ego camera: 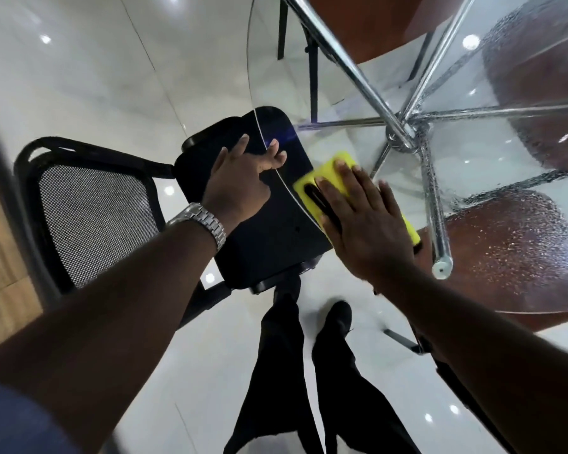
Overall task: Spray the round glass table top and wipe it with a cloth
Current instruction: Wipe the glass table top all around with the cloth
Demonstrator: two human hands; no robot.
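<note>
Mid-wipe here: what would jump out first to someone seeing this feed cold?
The yellow cloth under the flat right hand, by the glass table's near rim. Then spray droplets beading the glass at right, over a brown chair, and the left hand gripping the rim above a black chair.

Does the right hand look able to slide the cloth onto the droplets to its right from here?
Likely yes. The right hand lies flat on the cloth, and the droplets sit on the same glass just to its right, with nothing standing on the surface between them.
</note>
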